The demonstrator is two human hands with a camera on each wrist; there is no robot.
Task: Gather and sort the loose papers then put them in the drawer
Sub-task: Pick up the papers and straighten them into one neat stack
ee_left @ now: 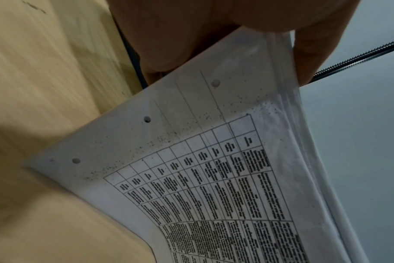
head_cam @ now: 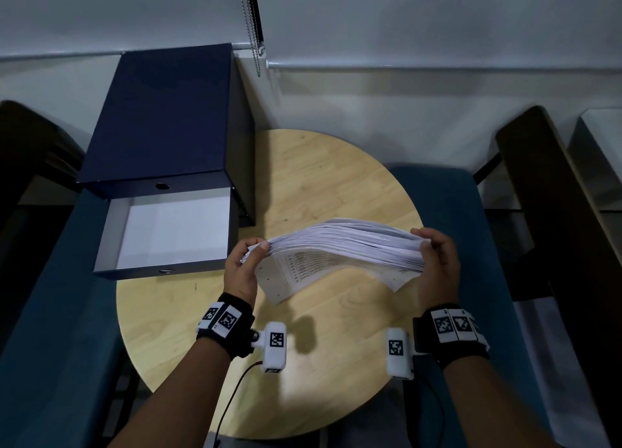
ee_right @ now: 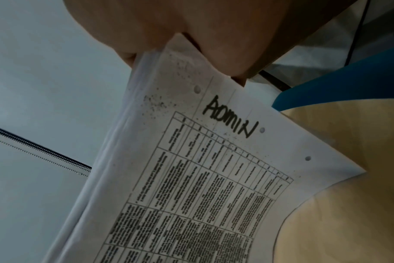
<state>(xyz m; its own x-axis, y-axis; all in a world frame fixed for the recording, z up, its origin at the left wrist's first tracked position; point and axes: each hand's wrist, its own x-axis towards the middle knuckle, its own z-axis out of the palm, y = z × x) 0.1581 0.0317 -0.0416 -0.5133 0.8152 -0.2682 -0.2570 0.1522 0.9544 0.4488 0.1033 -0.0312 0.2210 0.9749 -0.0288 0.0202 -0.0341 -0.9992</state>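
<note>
A thick stack of white papers (head_cam: 340,249) with printed tables is held above the round wooden table (head_cam: 303,363). My left hand (head_cam: 247,262) grips its left end and my right hand (head_cam: 434,255) grips its right end. The stack tilts, near edge down towards the table. In the left wrist view the punched sheet (ee_left: 191,160) is pinched between thumb and fingers (ee_left: 308,58). The right wrist view shows the sheet (ee_right: 214,160) marked "ADMIN" under my thumb (ee_right: 214,44). The dark blue drawer box (head_cam: 161,117) stands at the left, its drawer (head_cam: 168,232) pulled out with a bare white floor.
Blue chairs (head_cam: 471,212) flank the table on the left and right. Dark wooden furniture (head_cam: 555,212) stands further out on both sides. A beaded blind chain (head_cam: 250,23) hangs at the wall behind the box.
</note>
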